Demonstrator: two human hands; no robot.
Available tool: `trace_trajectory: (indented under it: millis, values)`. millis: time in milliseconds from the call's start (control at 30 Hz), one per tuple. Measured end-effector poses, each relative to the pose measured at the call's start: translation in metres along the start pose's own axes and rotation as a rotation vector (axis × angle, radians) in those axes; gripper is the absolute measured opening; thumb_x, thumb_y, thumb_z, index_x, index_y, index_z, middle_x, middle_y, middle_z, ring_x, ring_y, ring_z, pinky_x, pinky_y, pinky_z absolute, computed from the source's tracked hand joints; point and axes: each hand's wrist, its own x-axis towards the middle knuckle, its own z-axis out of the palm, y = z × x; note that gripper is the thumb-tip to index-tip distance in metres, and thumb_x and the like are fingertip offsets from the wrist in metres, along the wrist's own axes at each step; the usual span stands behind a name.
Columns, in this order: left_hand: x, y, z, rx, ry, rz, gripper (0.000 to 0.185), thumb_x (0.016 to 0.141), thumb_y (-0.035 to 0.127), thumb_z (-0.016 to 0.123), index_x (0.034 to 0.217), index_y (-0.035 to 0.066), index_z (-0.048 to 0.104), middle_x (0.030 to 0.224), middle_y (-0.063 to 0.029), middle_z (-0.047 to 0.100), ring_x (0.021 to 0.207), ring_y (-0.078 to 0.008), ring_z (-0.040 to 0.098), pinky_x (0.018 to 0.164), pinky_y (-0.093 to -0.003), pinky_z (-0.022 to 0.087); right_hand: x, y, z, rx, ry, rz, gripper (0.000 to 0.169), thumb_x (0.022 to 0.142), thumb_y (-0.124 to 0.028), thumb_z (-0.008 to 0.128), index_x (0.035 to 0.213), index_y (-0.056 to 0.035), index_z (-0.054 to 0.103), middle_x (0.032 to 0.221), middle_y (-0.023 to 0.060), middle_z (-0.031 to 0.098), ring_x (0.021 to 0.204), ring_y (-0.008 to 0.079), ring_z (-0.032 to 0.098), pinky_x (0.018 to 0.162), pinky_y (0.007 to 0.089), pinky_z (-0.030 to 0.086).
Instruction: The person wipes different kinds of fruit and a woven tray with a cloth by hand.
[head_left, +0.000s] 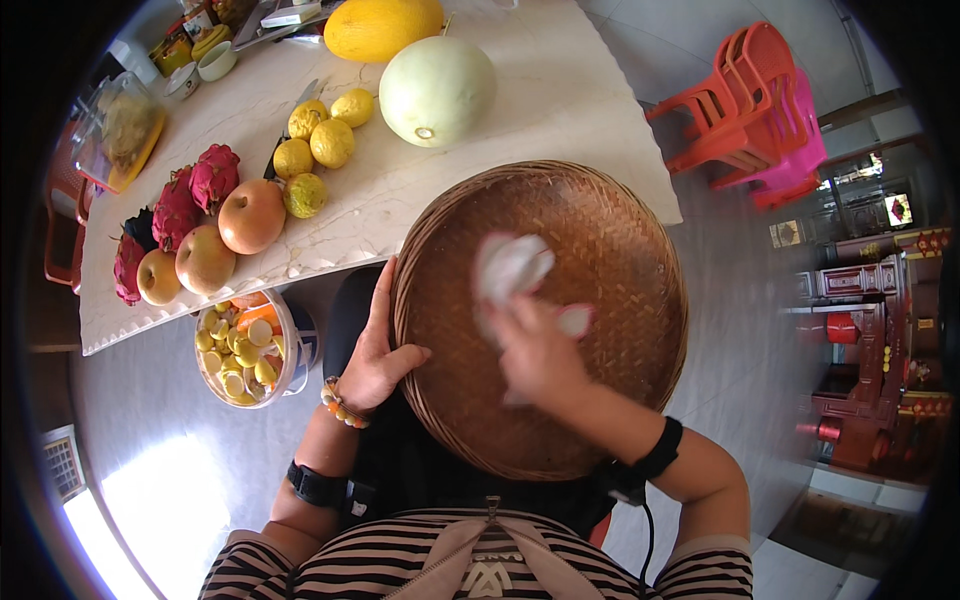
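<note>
A round, shallow woven bamboo basket (630, 315) rests over my lap, its far edge against the marble-look table. My left hand (379, 360) grips its left rim, fingers along the outside and thumb over the inside. Inside the basket, my right hand (536, 345) holds a crumpled white cloth with pinkish-red edging (514, 266) against the woven surface. Hand and cloth are blurred, and part of the cloth shows on either side of the fingers.
On the table (555, 97) lie a pale green melon (437, 90), a yellow melon (382, 28), lemons (332, 142), dragon fruit (214, 177), round orange-skinned fruit (252, 216) and a knife. A bucket of fruit peels (244, 345) stands below left. Stacked plastic chairs (742, 112) are at upper right.
</note>
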Motion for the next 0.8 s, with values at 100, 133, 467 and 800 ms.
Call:
trace_trajectory:
  millis: [100,133,467,800]
  values:
    - [-0.002,0.005,-0.001,-0.026,-0.006,-0.039,0.102,0.065,-0.011,0.054,0.151,0.004,0.000,0.153,-0.0124,0.020,0.141,-0.0195,0.020,0.112,-0.0291,0.019,-0.015,-0.023,-0.006,0.030,-0.178,-0.171,0.046,0.075,-0.015,0.062,0.121,-0.0085,0.058,0.112,0.0123,0.054,0.096,0.0337,0.054,0.087,0.0411,0.046]
    - [-0.002,0.007,-0.001,-0.048,-0.008,-0.061,0.102,0.065,-0.011,0.053,0.151,0.004,0.000,0.153,-0.0124,0.020,0.141,-0.0195,0.020,0.112,-0.0290,0.019,-0.017,-0.025,-0.010,0.007,-0.247,-0.198,0.045,0.076,-0.020,0.064,0.119,-0.0086,0.059,0.111,0.0114,0.054,0.095,0.0324,0.054,0.086,0.0402,0.046]
    - [0.000,0.004,-0.002,0.074,-0.033,0.013,0.100,0.067,-0.011,0.055,0.151,0.003,0.001,0.155,-0.0125,0.016,0.142,-0.0185,0.016,0.113,-0.0286,0.017,-0.032,0.069,-0.053,-0.384,-0.007,0.152,0.093,0.060,-0.037,0.081,0.133,0.0043,0.041,0.118,0.0203,0.050,0.103,0.0375,0.052,0.082,0.0470,0.046]
    - [-0.003,0.008,-0.002,0.011,-0.029,0.001,0.101,0.065,-0.013,0.050,0.152,0.007,0.002,0.154,-0.0127,0.019,0.141,-0.0182,0.020,0.112,-0.0287,0.020,-0.036,-0.010,-0.043,0.101,-0.491,-0.135,0.035,0.073,-0.019,0.071,0.103,-0.0096,0.056,0.103,0.0128,0.050,0.096,0.0316,0.055,0.077,0.0407,0.048]
